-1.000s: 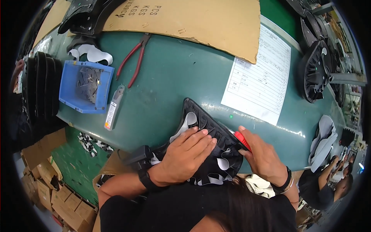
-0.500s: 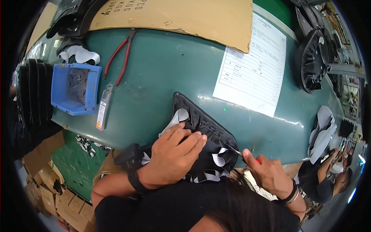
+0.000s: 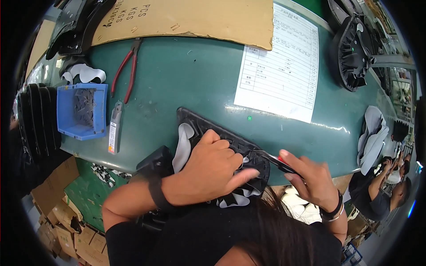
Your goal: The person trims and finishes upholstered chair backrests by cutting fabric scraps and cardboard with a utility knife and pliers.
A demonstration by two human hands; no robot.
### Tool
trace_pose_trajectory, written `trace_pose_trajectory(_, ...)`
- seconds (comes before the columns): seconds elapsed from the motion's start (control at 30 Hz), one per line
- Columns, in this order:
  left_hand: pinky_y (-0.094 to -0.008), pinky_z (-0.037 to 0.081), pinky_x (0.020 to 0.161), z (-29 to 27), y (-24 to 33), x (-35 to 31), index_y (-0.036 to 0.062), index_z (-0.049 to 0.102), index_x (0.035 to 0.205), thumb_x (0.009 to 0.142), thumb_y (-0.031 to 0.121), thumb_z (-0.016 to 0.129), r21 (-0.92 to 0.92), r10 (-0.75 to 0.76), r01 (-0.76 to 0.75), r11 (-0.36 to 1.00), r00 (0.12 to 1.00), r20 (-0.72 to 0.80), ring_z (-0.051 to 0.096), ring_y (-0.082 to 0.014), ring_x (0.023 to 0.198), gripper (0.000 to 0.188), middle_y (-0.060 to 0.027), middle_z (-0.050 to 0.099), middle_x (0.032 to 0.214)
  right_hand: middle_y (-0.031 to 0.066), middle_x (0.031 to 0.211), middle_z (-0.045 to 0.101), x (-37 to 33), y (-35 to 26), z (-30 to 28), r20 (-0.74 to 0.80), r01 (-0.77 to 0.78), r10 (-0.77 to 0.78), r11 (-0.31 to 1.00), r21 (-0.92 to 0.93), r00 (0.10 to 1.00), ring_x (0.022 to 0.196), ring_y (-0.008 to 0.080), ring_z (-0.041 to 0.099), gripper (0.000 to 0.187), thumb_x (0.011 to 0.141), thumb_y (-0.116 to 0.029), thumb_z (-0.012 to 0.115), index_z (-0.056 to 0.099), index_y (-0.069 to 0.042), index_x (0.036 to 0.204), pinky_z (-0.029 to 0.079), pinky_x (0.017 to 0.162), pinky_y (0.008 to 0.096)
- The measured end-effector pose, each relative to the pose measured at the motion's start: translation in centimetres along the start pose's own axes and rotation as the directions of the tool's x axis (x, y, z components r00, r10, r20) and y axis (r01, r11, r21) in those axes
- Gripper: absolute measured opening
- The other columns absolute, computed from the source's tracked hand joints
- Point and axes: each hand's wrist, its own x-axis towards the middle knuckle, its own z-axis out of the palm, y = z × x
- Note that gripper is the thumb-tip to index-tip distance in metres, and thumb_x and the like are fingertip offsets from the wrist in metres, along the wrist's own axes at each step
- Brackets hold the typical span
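On the table's near edge lies a black padded part, its fabric gathered and folded along the rim. My left hand presses down on it with curled fingers, its thumb stretched toward the right end; what the fingertips pinch is partly hidden. Grey-white trim curls out beside that hand, and more loops show below it. In my right hand is a slim knife with a red and black handle. Its thin tip points left and meets the part's folded rim near the right end.
At left stand a blue bin of small metal pieces, a slim blade case and red-handled pliers. Cardboard overlaps a printed sheet. Grey fabric pieces lie at right; a black gathered part stands farther back.
My left hand has turned, its thumb now stretched right over the part. The knife has swung flatter and its tip has moved up and left along the rim. The view has shifted slightly.
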Motion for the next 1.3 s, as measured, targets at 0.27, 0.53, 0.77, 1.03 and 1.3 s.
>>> trace_pose_trajectory(0.27, -0.0364, 0.030, 0.068, -3.2, -2.5, 0.7, 0.0074, 0.047, 0.057, 0.079, 0.014, 0.067, -0.374, 0.137, -0.136, 0.918, 0.990, -0.023, 0.040, -0.0215, 0.068, 0.030, -0.0028, 0.038, 0.065, 0.0076, 0.062, 0.045, 1.3, 0.0, 1.1, 0.138, 0.135, -0.112, 0.977, -0.165, 0.984, 0.048, 0.0244, 0.049, 0.061, 0.084, -0.013, 0.065, 0.045, -0.021, 0.141, 0.039, 0.043, 0.0373)
trace_pose_trajectory(0.53, -0.0288, 0.045, 0.049, -4.3, 0.0, 0.0, 0.0038, 0.058, 0.074, 0.083, 0.008, 0.064, -0.543, -0.201, 0.096, 0.834, 0.970, -0.138, 0.054, -0.0173, 0.055, 0.012, -0.0075, 0.051, 0.079, 0.0107, 0.067, 0.051, -4.1, -1.9, 3.8, -0.018, -0.172, 0.172, 0.985, -0.011, 0.985, 0.051, 0.0295, 0.054, 0.062, 0.082, -0.012, 0.069, 0.047, -0.016, 0.139, 0.043, 0.046, 0.0385)
trace_pose_trajectory(0.77, -0.0357, 0.031, 0.067, 0.1, 0.1, 1.0, 0.0079, 0.056, 0.063, 0.072, 0.026, 0.074, 0.213, 0.007, -0.005, 0.977, 1.000, -0.009, 0.043, -0.0226, 0.074, 0.027, -0.0034, 0.043, 0.066, 0.0088, 0.067, 0.052, -2.6, -0.7, 2.5, -0.125, -0.093, 0.101, 0.993, 0.075, 0.987, 0.053, 0.0285, 0.053, 0.060, 0.082, -0.013, 0.067, 0.048, -0.016, 0.139, 0.042, 0.049, 0.0388)
trace_pose_trajectory(1.03, -0.0356, 0.036, 0.077, -2.3, -0.5, 2.0, 0.0053, 0.050, 0.059, 0.077, 0.007, 0.065, -0.254, -0.108, 0.073, 0.965, 0.986, -0.125, 0.046, -0.0202, 0.084, 0.023, -0.0035, 0.043, 0.073, 0.0218, 0.087, 0.064, -2.6, -2.6, 3.1, 0.076, -0.187, 0.192, 0.980, -0.062, 0.979, 0.077, 0.0399, 0.063, 0.060, 0.083, -0.002, 0.064, 0.044, -0.007, 0.139, 0.050, 0.068, 0.0377)
trace_pose_trajectory(1.3, -0.0354, 0.044, 0.071, -1.9, 1.9, 1.9, 0.0043, 0.058, 0.071, 0.082, 0.015, 0.066, -0.161, -0.260, 0.233, 0.959, 0.950, -0.172, 0.052, -0.0217, 0.073, 0.018, -0.0076, 0.052, 0.073, 0.0213, 0.097, 0.066, -2.8, -2.5, 4.0, -0.097, -0.196, 0.193, 0.980, -0.027, 0.976, 0.084, 0.0396, 0.064, 0.061, 0.080, -0.001, 0.066, 0.046, -0.008, 0.138, 0.051, 0.074, 0.0403)
